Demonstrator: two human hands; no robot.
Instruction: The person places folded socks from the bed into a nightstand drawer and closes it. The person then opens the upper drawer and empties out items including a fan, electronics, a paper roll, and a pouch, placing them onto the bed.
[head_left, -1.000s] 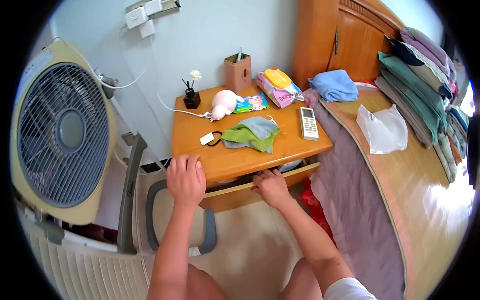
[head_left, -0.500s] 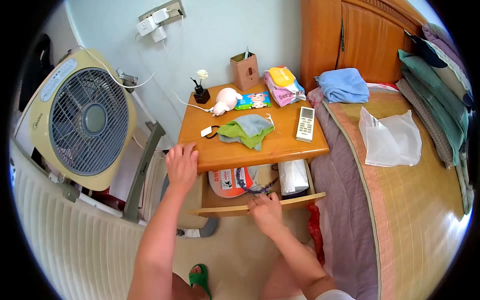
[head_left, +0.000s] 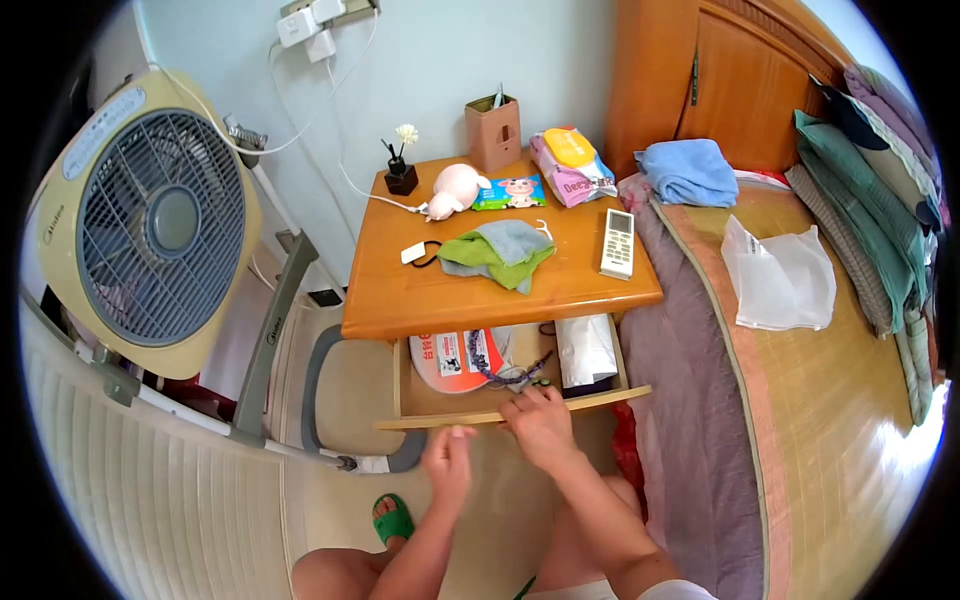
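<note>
The wooden nightstand drawer (head_left: 470, 411) is pulled out below the tabletop. My right hand (head_left: 541, 425) grips the top of its front panel, right of the middle. My left hand (head_left: 447, 468) hovers just in front of the panel, its fingers curled and nothing seen in them. Inside the drawer lie a red-and-white printed packet (head_left: 445, 362), a dark beaded string (head_left: 515, 378) and a white package (head_left: 586, 352). A small dark green item (head_left: 541, 381) shows by my right fingertips.
On the nightstand top (head_left: 400, 300) are a green-grey cloth (head_left: 495, 254), a remote control (head_left: 618, 244), a pink plush toy (head_left: 457, 191), a wipes pack (head_left: 573, 165) and a brown holder (head_left: 493, 135). A fan (head_left: 172, 218) stands left; the bed (head_left: 800, 400) is right.
My left hand has left the tabletop's front left corner and come down in front of the drawer, fingers now curled. My right hand stays on the drawer front.
</note>
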